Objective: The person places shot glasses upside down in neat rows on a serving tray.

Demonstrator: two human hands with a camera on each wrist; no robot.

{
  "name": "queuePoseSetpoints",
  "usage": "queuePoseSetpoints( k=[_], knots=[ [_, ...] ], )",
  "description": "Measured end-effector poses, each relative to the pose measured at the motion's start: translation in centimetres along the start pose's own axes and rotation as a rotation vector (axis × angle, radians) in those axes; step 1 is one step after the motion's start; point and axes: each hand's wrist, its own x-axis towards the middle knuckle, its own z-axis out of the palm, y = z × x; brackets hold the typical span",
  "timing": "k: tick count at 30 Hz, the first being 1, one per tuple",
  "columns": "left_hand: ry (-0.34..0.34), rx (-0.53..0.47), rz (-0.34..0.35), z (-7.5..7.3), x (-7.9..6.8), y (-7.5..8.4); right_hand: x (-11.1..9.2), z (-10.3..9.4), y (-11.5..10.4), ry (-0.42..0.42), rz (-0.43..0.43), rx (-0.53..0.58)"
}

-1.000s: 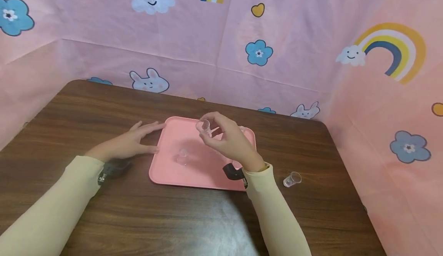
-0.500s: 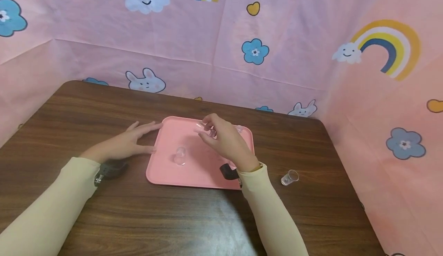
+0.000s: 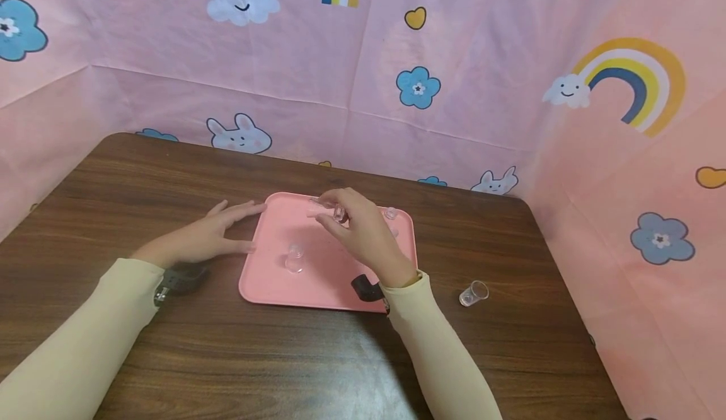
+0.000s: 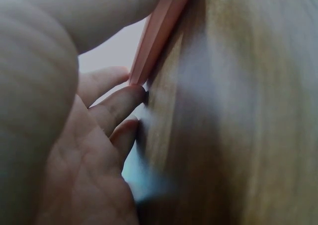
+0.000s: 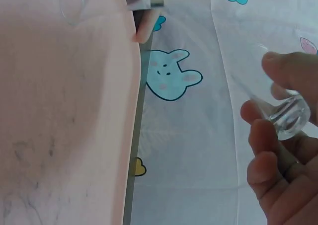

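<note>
My right hand (image 3: 365, 234) pinches a small clear shot glass (image 3: 338, 213) over the back of the pink tray (image 3: 272, 291). The glass lies tipped sideways, its mouth facing left; in the right wrist view its thick base (image 5: 292, 116) sits between thumb and fingers. My left hand (image 3: 198, 237) has its fingers spread, fingertips right at the tray's left edge, and holds nothing. In the left wrist view the fingers (image 4: 119, 103) reach along the tray's side (image 4: 156, 38). Another clear glass (image 3: 294, 261) stands on the tray's left part.
Small clear glass pieces (image 3: 391, 213) show at the tray's back right, partly behind my right hand. A further clear shot glass (image 3: 473, 294) is on the brown wooden table (image 3: 272, 363), right of the tray. Pink printed cloth (image 3: 306, 73) hangs behind the table.
My right hand has turned the shot glass from mouth-up to lying sideways and shifted slightly left with it. The left hand stays at the tray's edge.
</note>
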Motion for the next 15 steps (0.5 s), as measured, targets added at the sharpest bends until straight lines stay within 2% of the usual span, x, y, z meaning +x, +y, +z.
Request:
queuePoseSetpoints(
  k=[3, 8, 15],
  knots=[
    [0.0, -0.006, 0.008, 0.04, -0.01, -0.01, -0.02, 0.2, 0.13, -0.018, -0.011, -0.052],
    [0.001, -0.012, 0.016, 0.14, -0.01, -0.05, -0.1, 0.32, 0.42, -0.062, 0.03, -0.134],
    [0.002, 0.013, -0.012, -0.02, 0.01, 0.11, 0.21, 0.6, 0.7, -0.114, 0.087, -0.142]
  ],
)
